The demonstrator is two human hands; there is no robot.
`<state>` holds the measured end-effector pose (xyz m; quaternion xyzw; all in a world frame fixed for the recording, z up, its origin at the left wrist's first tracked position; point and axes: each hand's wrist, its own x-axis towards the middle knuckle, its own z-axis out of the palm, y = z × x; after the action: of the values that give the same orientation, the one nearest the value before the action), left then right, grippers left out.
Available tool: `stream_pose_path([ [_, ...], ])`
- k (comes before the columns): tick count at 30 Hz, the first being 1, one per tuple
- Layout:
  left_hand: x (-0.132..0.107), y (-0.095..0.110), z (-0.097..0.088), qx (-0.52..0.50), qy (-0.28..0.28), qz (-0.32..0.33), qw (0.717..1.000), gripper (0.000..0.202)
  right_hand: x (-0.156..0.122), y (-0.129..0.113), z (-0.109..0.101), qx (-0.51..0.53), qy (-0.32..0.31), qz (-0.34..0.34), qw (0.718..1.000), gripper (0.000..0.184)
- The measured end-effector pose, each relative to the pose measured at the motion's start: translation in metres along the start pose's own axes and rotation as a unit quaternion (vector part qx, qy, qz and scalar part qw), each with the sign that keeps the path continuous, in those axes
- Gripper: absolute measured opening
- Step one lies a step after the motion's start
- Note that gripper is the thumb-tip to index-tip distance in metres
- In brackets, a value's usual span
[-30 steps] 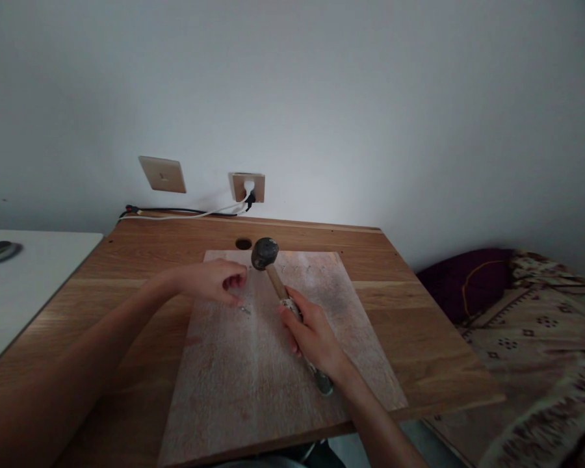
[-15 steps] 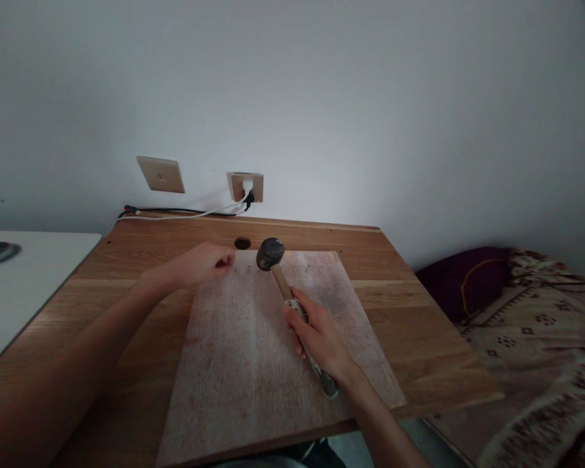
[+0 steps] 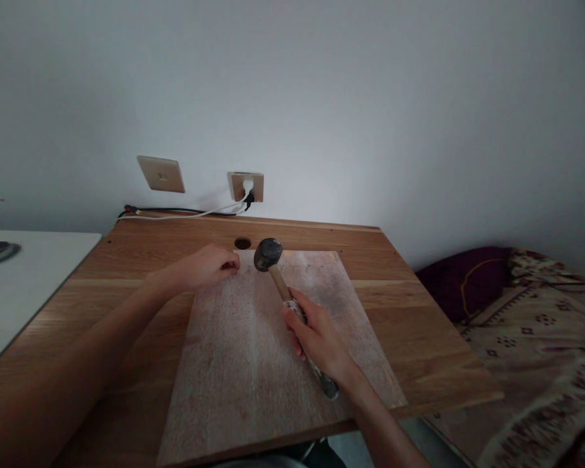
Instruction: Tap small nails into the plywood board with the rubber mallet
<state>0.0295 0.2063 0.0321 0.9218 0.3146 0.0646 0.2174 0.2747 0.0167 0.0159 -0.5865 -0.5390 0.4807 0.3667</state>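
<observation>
My right hand is wrapped round the handle of a mallet with a dark, worn head and a wooden handle. The mallet's head hovers near the far edge of a pale, scuffed board. At the board's far left corner, my left hand is pinched closed, just left of the mallet head. Whatever its fingertips hold, if anything, is too small to make out. Small dark specks run in a row along the far part of the board.
The board lies on a wooden desk with a round cable hole. Behind it, cables run to a wall socket. A white surface adjoins at left, and patterned bedding lies at right.
My left hand has shifted slightly right and toward me, still pinched. The mallet head has moved a little to the left, in the same right-hand grip.
</observation>
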Motion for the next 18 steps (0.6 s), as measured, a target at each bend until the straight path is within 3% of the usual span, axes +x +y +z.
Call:
stream_pose_path([
  [5,0.005,-0.01,0.009,-0.019,0.041,0.035,0.998,0.024,0.003,-0.001,0.004,0.006,-0.004,-0.009,1.0,0.032],
  [11,0.004,-0.023,0.018,-0.158,0.045,-0.039,0.986,0.038,0.008,-0.004,0.013,0.007,-0.018,-0.017,1.0,0.025],
  [18,0.004,-0.029,0.024,-0.197,0.063,-0.061,0.977,0.042,0.012,-0.009,0.021,-0.006,-0.034,-0.028,0.999,0.029],
])
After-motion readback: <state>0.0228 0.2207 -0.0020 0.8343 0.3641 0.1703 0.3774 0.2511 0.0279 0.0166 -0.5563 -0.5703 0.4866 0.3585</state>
